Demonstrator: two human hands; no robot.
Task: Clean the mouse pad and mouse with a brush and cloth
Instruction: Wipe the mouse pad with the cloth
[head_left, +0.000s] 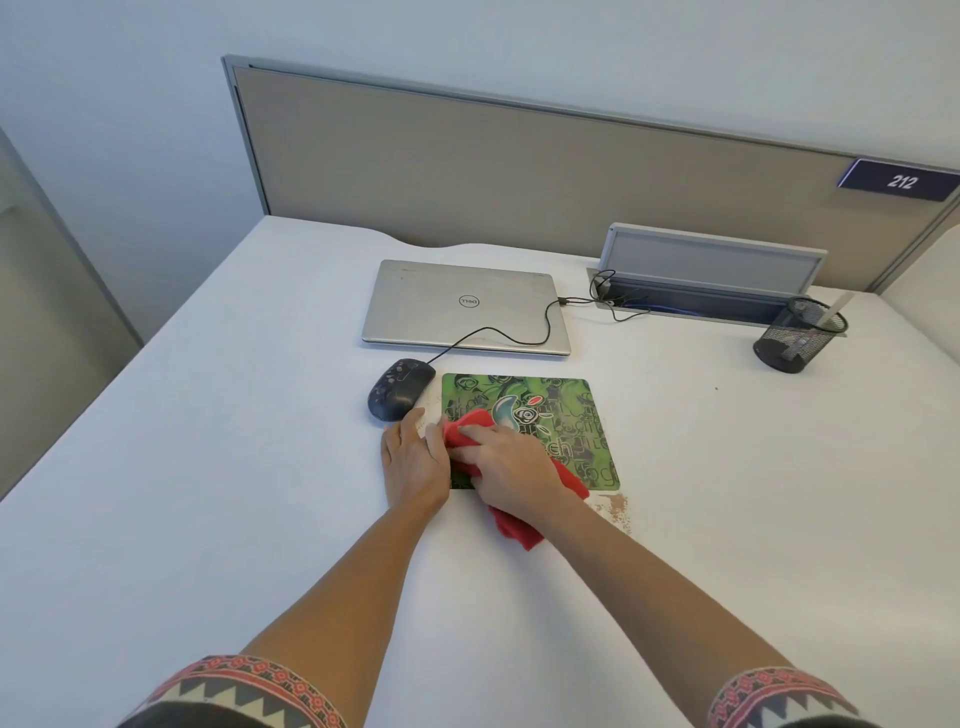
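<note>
- The right grip (506, 462) has its fingers bent over a bunched red cloth (517, 530) and presses it onto the near-left part of a green patterned rectangular mouse pad (563, 415). A tail of the cloth hangs off the pad's near edge.
- The left grip (415, 457) lies flat with straight fingers and holds nothing. It rests on the white surface (208, 467) against the pad's left edge, touching the cloth.
- A dark wired mouse with pale specks (400, 389) sits just beyond the left fingertips, beside the pad's far-left corner.
- Brown crumbs (615, 506) lie at the pad's near-right corner.
- A closed silver laptop (462, 306) lies beyond the pad, and a black mesh pen cup (800, 335) stands far right.
</note>
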